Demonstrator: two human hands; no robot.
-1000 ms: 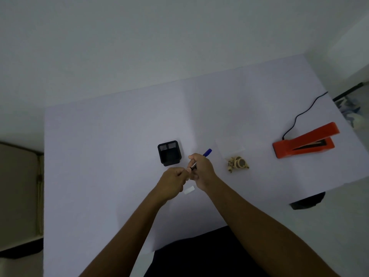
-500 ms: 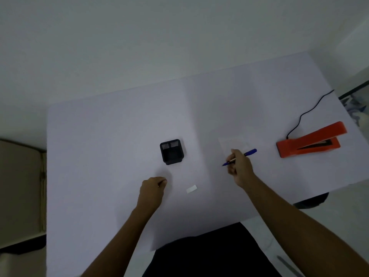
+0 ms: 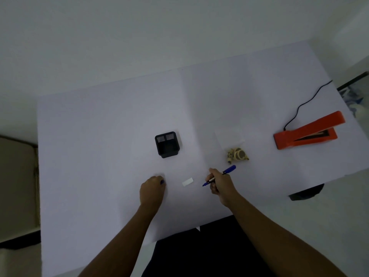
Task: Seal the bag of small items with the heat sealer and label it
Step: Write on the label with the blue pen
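Observation:
A small white label (image 3: 187, 181) lies flat on the table between my hands. My right hand (image 3: 220, 183) grips a blue pen (image 3: 219, 175), its uncapped tip pointing left toward the label. My left hand (image 3: 152, 189) is closed on the pen's blue cap (image 3: 162, 182), which peeks out at the fingers. A clear bag (image 3: 231, 141) with small beige items (image 3: 237, 154) at its near end lies just beyond my right hand. The orange heat sealer (image 3: 307, 133) sits at the right, its jaw open.
A black pen holder (image 3: 167, 144) stands beyond the label. The sealer's black cord (image 3: 305, 104) runs back to the table's right edge. A dark object (image 3: 306, 193) lies on the floor past the table's front right edge. The white table (image 3: 99, 136) reaches the wall.
My hands were together at the pen, then parted with the cap in the left. The right hand swung out toward the bag and has come back beside the label.

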